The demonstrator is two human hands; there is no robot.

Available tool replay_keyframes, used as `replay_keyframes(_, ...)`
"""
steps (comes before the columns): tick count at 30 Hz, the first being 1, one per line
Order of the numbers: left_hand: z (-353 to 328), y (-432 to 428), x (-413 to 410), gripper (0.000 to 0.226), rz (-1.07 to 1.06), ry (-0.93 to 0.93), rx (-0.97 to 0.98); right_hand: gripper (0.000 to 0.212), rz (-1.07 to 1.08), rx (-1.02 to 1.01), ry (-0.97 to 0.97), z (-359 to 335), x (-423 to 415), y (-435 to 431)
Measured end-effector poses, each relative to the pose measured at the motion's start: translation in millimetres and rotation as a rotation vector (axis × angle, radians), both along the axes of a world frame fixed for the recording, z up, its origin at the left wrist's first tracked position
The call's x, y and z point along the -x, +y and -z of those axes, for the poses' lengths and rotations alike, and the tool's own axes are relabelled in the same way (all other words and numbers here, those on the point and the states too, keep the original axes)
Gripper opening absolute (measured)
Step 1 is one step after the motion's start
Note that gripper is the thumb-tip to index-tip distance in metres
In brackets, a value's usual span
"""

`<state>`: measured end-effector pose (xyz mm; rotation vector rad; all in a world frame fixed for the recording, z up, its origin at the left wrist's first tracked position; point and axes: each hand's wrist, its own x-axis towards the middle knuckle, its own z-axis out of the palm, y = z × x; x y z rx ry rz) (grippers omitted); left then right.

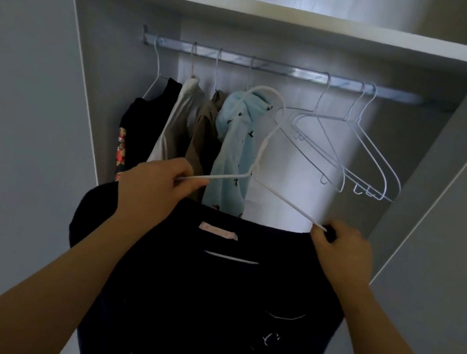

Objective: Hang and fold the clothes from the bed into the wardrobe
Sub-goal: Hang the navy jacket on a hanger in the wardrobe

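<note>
The left hand (152,187) has its fingers curled round the left arm of a white wire hanger (283,199), gripping it at the collar edge of a dark navy top (207,300). The right hand (341,249) pinches the hanger's right tip together with the neckline. Both hands are closed on hanger and cloth, and one garment hangs between them, near the camera, in front of the open wardrobe (441,153) and below its rail (272,69). A pink label (218,231) shows inside the collar, and a short stretch of the hanger's bottom wire shows just under it. The hook of this hanger is off the rail, leaning over the hung clothes.

Far behind the hands, four garments hang on the left half of the rail, each on its own hook: a black one with a coloured print (143,121), a white one (179,114), a brown one (202,135) and a light blue one with small dark marks (235,146), packed side by side. On the right half hang three bare wire hangers (316,112), close together and overlapping. One white shelf (280,14) runs across above the rail.
</note>
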<state>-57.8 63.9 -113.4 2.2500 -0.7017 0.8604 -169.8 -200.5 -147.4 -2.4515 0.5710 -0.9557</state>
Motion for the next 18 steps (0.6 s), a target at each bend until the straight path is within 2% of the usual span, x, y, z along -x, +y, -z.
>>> replay_keyframes(2, 1, -9, 2, 0.032, 0.025, 0.040, 0.011, 0.009, -0.064, 0.145, 0.014, -2, -3, 12)
replay_keyframes(4, 4, -17, 7, 0.031, 0.031, 0.050, 0.026, 0.012, -0.206, 0.142, 0.033, -8, -6, 26)
replay_keyframes(7, 10, -28, 13, 0.031, 0.067, 0.132, -0.020, 0.020, -0.342, 0.005, 0.015, -18, -11, 42)
replay_keyframes(12, 25, -46, 26, 0.027, 0.138, 0.305, -0.125, 0.029, -0.346, -0.333, 0.084, -25, -13, 48)
replay_keyframes(15, 29, -52, 28, 0.022, 0.208, 0.426, -0.164, 0.038, -0.352, -0.416, 0.190, -19, -7, 40)
replay_keyframes(18, 35, -56, 31, 0.011, 0.323, 0.489, -0.163, 0.032, -0.313, -0.466, 0.276, -12, 0, 29)
